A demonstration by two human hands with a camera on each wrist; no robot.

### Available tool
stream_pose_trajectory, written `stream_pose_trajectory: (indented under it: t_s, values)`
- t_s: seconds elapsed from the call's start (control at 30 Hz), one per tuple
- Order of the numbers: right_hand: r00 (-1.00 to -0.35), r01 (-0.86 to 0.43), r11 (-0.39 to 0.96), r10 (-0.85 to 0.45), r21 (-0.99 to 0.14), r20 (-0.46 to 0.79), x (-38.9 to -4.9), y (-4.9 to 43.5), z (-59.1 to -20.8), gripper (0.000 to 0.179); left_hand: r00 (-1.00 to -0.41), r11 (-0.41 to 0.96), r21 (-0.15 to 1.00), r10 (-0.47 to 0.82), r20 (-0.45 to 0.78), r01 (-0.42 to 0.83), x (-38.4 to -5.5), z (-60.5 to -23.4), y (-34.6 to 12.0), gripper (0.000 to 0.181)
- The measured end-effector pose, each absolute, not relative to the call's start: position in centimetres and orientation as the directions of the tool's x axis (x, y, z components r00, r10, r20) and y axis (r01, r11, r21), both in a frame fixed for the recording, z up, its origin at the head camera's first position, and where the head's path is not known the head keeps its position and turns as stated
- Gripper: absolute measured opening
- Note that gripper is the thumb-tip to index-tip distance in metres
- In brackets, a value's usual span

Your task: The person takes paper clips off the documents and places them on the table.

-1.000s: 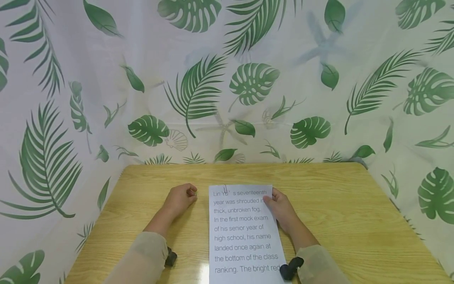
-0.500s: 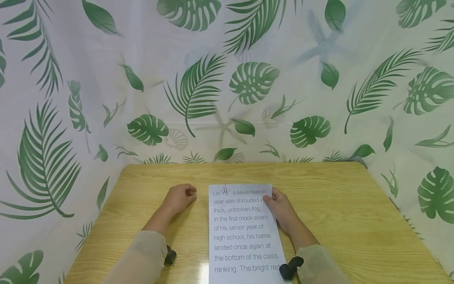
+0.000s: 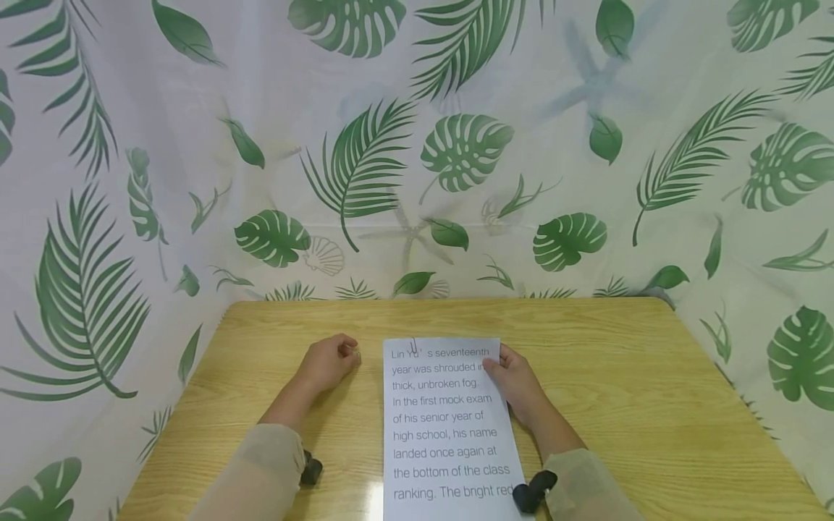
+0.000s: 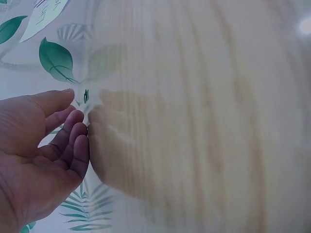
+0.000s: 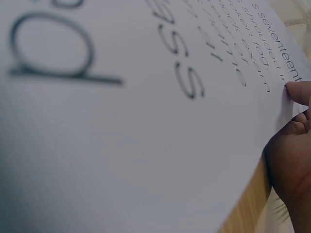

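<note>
Upright near the middle of the head view is a white sheet of printed paper [image 3: 443,427]. A thin paper clip [image 3: 413,346] sits on its top edge, left of centre. My right hand [image 3: 517,383] grips the sheet's upper right edge, thumb on the printed face and fingers behind. To the left of the sheet, apart from it, is my left hand [image 3: 328,362], its fingers curled. A small green paper clip [image 4: 86,95] shows at the left thumb and fingertips, apparently pinched there; the exact contact is hard to see.
A wooden table [image 3: 619,383] lies under both hands. Behind and beside it hangs a white curtain [image 3: 482,87] printed with green leaves. Both wrists carry small black devices, one of them at the left wrist [image 3: 311,468]; the right one overlaps the sheet's lower right edge.
My left hand turns and shifts very slightly, and a bit of green shows at its fingertips that was hidden a second ago. The right hand and sheet stay in place.
</note>
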State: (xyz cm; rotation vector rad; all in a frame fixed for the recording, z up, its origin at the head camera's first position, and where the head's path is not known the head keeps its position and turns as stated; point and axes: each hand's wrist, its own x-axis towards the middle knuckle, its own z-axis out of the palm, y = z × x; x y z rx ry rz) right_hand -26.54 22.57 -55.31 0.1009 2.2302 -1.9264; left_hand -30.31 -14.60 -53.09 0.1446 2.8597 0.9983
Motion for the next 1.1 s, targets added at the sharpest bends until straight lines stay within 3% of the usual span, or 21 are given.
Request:
stream_pose_trajectory:
  t_s: [0.6, 1.1]
  values:
    - [-0.977, 0.187, 0.148, -0.074, -0.971, -0.200, -26.4, 22.7, -55.2, 0.042, -0.997, 0.634, 0.772, 0.074, 0.004, 0.050, -30.0, -51.3, -11.8, 0.032]
    - [-0.979, 0.176, 0.134, -0.078, -0.975, -0.187, -26.5, 22.6, -55.2, 0.042, -0.990, 0.522, 0.852, 0.102, -0.097, -0.030, -28.7, -50.0, -7.7, 0.038]
